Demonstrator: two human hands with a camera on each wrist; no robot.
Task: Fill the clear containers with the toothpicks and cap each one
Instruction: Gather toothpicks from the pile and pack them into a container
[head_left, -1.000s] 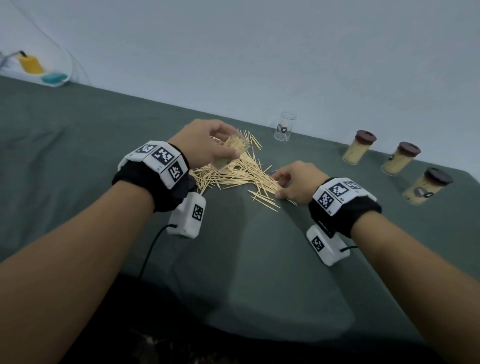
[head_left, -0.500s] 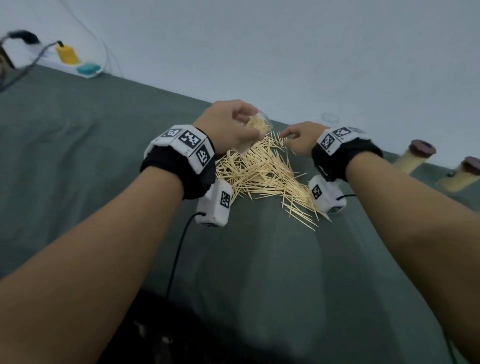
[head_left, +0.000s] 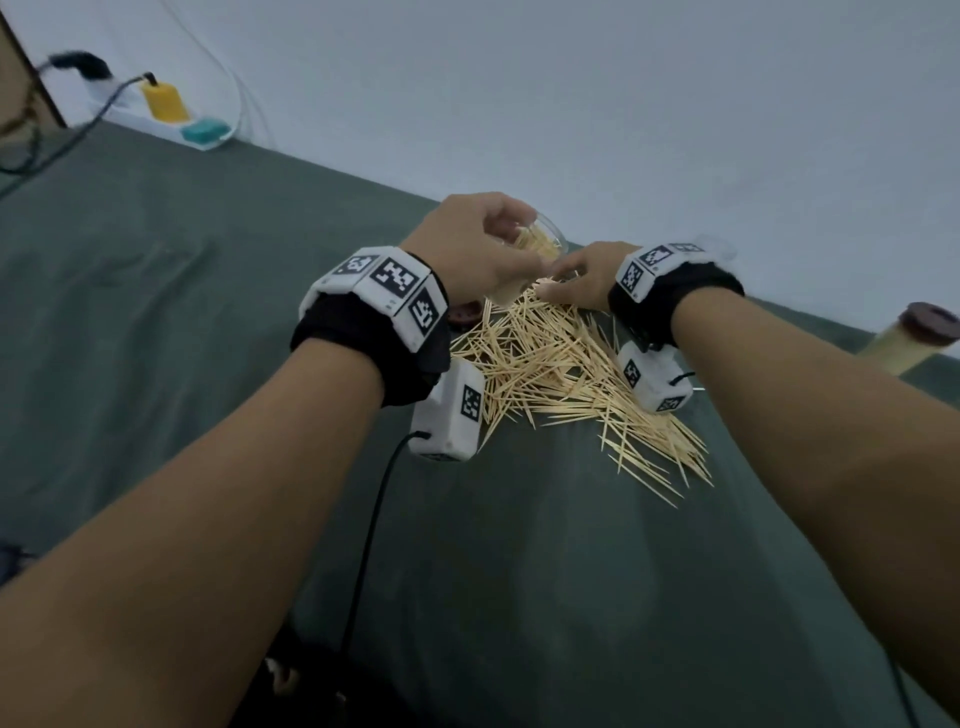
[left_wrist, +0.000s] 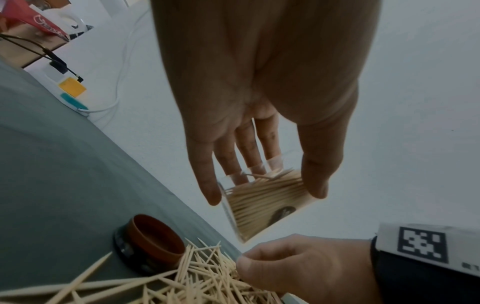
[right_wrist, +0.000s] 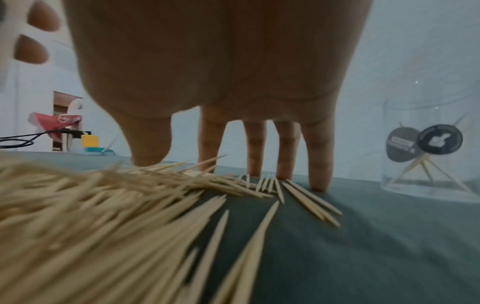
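Observation:
My left hand (head_left: 483, 249) grips a clear container (head_left: 540, 241) packed with toothpicks, tilted above the far end of the loose toothpick pile (head_left: 550, 369). In the left wrist view thumb and fingers of that left hand (left_wrist: 265, 194) wrap the container (left_wrist: 262, 203). My right hand (head_left: 576, 275) is just beside it, straight fingertips (right_wrist: 318, 185) down on the cloth and the pile's far edge (right_wrist: 103, 205). A brown cap (left_wrist: 153, 238) lies upside down left of the pile. An almost empty clear container (right_wrist: 428, 154) stands right of my right hand.
A capped container full of toothpicks (head_left: 904, 338) stands at the right by the wall. A power strip with a yellow plug (head_left: 166, 104) and cables sits at the table's far left corner. Green cloth (head_left: 208, 312) covers the table.
My right hand has moved from the pile's near right edge to its far edge, close to my left hand. My left hand has lifted the filled container a little.

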